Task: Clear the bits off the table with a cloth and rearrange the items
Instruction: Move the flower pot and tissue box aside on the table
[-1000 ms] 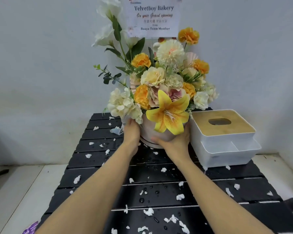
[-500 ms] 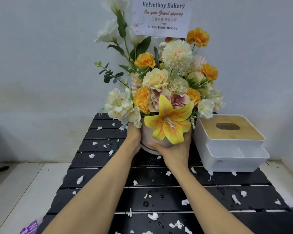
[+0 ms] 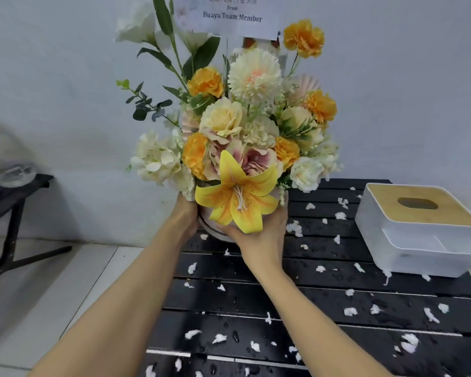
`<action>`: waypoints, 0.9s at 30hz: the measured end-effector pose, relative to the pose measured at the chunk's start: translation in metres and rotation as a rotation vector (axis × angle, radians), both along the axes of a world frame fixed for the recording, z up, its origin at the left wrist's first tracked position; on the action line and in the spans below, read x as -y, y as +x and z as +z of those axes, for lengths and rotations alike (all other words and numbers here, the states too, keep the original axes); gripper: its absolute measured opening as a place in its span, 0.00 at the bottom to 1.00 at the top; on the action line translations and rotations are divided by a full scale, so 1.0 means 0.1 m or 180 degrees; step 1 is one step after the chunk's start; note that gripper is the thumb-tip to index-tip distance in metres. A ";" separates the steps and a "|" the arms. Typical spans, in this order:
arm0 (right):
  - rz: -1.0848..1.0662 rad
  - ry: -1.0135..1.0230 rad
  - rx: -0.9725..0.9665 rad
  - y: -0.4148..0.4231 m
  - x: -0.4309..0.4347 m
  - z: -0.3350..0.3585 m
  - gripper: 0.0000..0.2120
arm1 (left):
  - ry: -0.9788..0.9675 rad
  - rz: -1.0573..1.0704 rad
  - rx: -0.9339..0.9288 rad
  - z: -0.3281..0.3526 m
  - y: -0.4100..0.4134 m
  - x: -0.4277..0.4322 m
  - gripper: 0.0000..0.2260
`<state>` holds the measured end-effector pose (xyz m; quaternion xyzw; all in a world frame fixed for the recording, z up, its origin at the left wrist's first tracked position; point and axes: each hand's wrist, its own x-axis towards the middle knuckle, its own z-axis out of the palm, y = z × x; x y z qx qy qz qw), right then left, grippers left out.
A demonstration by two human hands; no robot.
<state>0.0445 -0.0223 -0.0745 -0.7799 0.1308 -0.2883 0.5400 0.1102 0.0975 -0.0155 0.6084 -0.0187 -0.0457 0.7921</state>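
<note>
Bouquet: yellow lily in front, orange, cream and pink blooms, card on top, in pale round pot. Left hand and right hand fingers wrapped around pot sides, at tabletop left edge. White bits scattered below fingers.

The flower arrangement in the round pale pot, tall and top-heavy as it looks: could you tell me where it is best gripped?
Grip the round pale pot low on its wall, one hand from each side, as the left hand and right hand do. The blooms overhang and rise high, so a low two-sided hold probably keeps it upright.
</note>
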 end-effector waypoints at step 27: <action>0.0335 -0.0008 -0.0875 -0.85 0.32 -0.15 0.26 | 0.0575 0.1608 -0.0450 -0.55 -1.06 0.20 0.11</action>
